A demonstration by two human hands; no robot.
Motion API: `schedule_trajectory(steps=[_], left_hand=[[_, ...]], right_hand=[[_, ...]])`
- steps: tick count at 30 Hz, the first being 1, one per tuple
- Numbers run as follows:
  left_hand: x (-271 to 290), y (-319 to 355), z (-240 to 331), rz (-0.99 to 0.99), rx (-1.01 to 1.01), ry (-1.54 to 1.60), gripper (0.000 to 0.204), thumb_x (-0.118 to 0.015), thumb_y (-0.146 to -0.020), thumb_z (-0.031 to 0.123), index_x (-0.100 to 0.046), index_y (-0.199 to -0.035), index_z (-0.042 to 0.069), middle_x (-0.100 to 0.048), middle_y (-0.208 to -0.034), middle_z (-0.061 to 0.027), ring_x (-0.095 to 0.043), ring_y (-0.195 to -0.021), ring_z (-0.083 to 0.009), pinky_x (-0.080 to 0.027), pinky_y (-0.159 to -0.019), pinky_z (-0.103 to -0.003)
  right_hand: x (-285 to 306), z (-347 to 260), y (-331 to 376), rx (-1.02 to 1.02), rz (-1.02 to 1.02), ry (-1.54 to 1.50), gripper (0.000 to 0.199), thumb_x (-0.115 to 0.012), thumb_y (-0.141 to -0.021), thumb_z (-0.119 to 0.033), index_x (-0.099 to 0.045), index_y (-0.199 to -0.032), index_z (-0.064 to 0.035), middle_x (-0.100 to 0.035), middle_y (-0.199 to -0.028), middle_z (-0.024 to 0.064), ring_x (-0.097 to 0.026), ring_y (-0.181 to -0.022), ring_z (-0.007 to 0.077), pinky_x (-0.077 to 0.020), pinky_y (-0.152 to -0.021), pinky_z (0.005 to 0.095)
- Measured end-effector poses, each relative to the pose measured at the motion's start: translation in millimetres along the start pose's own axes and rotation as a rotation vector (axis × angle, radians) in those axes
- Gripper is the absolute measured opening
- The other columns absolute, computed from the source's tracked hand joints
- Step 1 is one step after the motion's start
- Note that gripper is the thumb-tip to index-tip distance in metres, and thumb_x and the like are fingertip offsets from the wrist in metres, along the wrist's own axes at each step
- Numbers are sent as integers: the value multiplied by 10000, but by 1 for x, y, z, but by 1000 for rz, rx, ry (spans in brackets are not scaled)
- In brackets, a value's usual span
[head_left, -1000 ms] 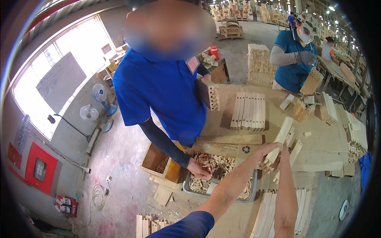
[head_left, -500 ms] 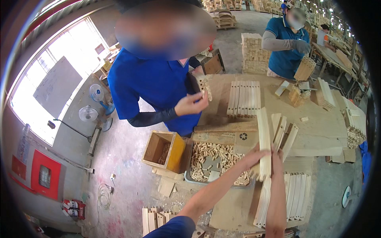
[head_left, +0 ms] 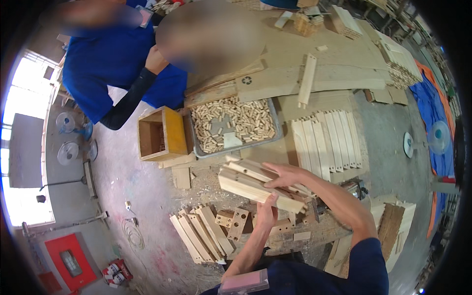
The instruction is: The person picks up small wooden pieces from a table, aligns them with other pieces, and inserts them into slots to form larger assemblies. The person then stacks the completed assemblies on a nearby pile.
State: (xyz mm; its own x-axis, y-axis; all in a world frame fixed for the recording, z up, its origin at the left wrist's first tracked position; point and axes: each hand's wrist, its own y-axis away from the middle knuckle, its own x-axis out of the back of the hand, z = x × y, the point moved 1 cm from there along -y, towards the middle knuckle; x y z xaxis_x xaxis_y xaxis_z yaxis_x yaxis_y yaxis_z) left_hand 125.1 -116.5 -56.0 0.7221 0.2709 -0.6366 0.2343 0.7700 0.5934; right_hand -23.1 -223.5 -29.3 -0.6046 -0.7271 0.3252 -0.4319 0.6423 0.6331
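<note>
Both my hands hold a small bundle of pale wooden slats (head_left: 250, 190), tilted above the near part of the bench. My left hand (head_left: 267, 212) grips the bundle from the near side, its thumb on the front slat. My right hand (head_left: 286, 176) is closed over the top and far side. Short pegs show at the bundle's right end. Past the bundle, a grey tray (head_left: 237, 150) holds many loose wooden dowels (head_left: 258, 119). Nearer and to the left lies a group of similar slats (head_left: 200, 235), beside drilled wooden blocks (head_left: 239, 223).
A row of slats (head_left: 327, 142) lies right of the tray, and a single slat (head_left: 308, 81) lies farther off. A yellow-sided wooden box (head_left: 176, 130) stands left of the tray. A co-worker in a blue shirt (head_left: 108, 64) is at the far left. More slats are stacked at far right.
My hands have brought the slats from beside the right-hand row toward me and left, turning them from upright to nearly level. One slat now lies apart on the cardboard. My view has shifted down and right.
</note>
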Motion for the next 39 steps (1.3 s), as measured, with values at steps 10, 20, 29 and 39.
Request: schedule_trajectory(steps=[10,20,29,39], left_hand=[[17,-77,-10,58,-254,263,522,-630,-955,306,-439,-1397,106,-529,-1373,-50,-461,-1306,-195,-365,-1126,-408],[28,-72,20,256,-30,146,536,-668,-942,305,-400,-1379,146,-500,-1294,-62,-531,-1157,-230,-506,-991,-512],[22,-62,23,234,-51,113,583,-618,-968,216,-301,-1454,154,-513,-1236,-68,-562,-1054,-229,-534,-922,-541],[37,69,55,13,-415,-1003,461,-679,-917,149,-538,-1324,-13,-584,-1264,-192,-604,-1133,-287,-539,-907,-412]], right_hand=[[20,-27,-119,243,-117,442,918,-787,-716,-496,-413,-1485,-164,-512,-1435,181,-496,-1318,338,-418,-1072,445],[57,-7,-100,131,769,-20,553,-664,-872,-469,-613,-1220,-41,-627,-1208,202,-611,-1092,352,-497,-917,461],[211,96,-85,-538,1292,-52,1098,-810,-737,-453,-193,-1496,45,-479,-1419,255,-536,-1265,371,-457,-1035,444],[60,48,46,67,929,-397,558,-695,-840,-70,-509,-1365,-33,-678,-1099,148,-674,-948,215,-558,-713,362]])
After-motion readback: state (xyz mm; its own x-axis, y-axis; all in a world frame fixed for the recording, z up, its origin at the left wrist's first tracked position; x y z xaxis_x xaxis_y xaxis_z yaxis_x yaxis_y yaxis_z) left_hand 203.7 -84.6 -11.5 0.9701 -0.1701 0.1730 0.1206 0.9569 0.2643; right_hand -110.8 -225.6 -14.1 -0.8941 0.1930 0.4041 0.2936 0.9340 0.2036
